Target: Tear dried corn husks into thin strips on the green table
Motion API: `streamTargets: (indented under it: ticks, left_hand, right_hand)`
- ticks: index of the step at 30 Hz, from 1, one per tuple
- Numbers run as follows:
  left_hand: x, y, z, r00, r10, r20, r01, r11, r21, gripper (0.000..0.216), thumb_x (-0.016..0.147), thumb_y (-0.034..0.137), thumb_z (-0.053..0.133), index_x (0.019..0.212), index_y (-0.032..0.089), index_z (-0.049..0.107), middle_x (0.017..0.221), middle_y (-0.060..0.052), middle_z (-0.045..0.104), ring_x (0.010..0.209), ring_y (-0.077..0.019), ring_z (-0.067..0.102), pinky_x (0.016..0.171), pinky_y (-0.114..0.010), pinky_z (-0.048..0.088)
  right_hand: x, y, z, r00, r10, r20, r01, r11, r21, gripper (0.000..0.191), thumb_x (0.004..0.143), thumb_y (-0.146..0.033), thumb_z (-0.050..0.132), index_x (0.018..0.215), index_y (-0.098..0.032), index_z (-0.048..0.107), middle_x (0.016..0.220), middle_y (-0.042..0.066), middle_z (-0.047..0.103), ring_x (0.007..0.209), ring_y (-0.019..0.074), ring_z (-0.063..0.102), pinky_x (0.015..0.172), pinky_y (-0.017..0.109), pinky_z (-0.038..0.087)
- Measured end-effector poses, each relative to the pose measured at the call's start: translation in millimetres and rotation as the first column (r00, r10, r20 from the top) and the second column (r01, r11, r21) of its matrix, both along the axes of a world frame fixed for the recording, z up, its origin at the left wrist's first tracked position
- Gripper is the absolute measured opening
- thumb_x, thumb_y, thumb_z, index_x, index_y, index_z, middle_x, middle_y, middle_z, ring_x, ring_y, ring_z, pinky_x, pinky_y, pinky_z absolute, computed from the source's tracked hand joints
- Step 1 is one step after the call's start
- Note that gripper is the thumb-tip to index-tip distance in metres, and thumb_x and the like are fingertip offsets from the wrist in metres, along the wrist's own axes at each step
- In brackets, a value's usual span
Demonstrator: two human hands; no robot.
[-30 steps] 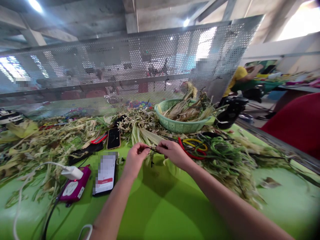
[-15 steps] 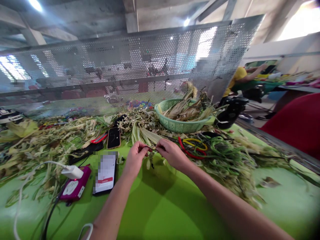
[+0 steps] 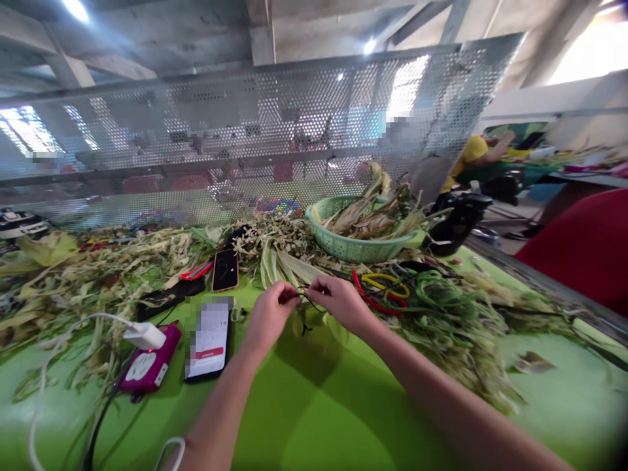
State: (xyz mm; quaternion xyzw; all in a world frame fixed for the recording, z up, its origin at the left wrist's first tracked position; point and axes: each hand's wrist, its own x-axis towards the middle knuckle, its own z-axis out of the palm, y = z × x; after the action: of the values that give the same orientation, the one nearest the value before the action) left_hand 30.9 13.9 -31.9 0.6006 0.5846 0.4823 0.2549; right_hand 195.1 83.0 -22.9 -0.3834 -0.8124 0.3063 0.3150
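Observation:
Both hands meet above the green tabletop (image 3: 324,405). My left hand (image 3: 273,310) is closed in a pinch on one part of a thin dark strand (image 3: 311,303). My right hand (image 3: 339,299) pinches the same strand a little to the right, thumb against fingers. The strand bows in a short curve between the fingertips; whether it is cord, wire or plant fibre I cannot tell. A small dark tip (image 3: 306,328) hangs just below the hands. Pale dried husk leaves (image 3: 284,267) lie right behind them.
A green basket (image 3: 363,248) of dry husks stands behind. Left lie a lit phone (image 3: 209,340), a dark phone (image 3: 226,270), a red tool (image 3: 197,269) and a purple power strip (image 3: 152,366) with a white plug. Green fibres (image 3: 441,301) spread right. A perforated metal screen (image 3: 235,144) rises behind.
My left hand has turned slightly and its fingers have curled in more. The dark strand now bows downward between the hands. The view has shifted a little.

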Motion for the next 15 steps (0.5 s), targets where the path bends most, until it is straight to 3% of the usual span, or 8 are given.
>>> streamTargets:
  ticks: [7, 11, 15]
  left_hand:
    - [8.8, -3.9, 4.2, 0.986, -0.008, -0.165, 0.015, 0.999, 0.043, 0.009, 0.074, 0.012, 0.058, 0.078, 0.02, 0.059, 0.075, -0.001, 0.065, 0.071, -0.0149, 0.059, 0.067, -0.026, 0.043]
    - [12.1, -4.6, 4.6, 0.987, 0.02, -0.159, -0.011, 0.998, 0.054, 0.014, 0.072, 0.011, 0.06, 0.082, 0.02, 0.058, 0.074, -0.001, 0.064, 0.067, -0.014, 0.058, 0.063, -0.024, 0.041]
    - [13.0, -4.1, 2.7, 0.978, 0.044, -0.202, -0.032, 0.998, 0.06, 0.008, 0.07, 0.013, 0.062, 0.073, 0.019, 0.058, 0.068, 0.0, 0.062, 0.064, -0.0132, 0.055, 0.062, -0.024, 0.039]
  right_hand:
    - [1.2, 5.4, -3.8, 0.998, -0.006, -0.06, -0.004, 0.985, -0.173, 0.026, 0.076, -0.04, 0.059, 0.068, -0.014, 0.062, 0.057, -0.002, 0.054, 0.053, 0.0099, 0.042, 0.05, 0.02, 0.031]
    - [-0.4, 1.4, -3.3, 0.997, 0.002, -0.079, -0.016, 0.985, -0.174, 0.024, 0.075, -0.037, 0.059, 0.07, -0.014, 0.064, 0.06, -0.001, 0.056, 0.056, 0.0109, 0.046, 0.051, 0.02, 0.033]
    - [-2.1, -4.3, -0.9, 0.999, -0.018, -0.026, 0.015, 0.993, -0.12, 0.019, 0.075, -0.034, 0.06, 0.069, -0.016, 0.064, 0.061, -0.001, 0.059, 0.059, 0.0122, 0.049, 0.053, 0.021, 0.035]
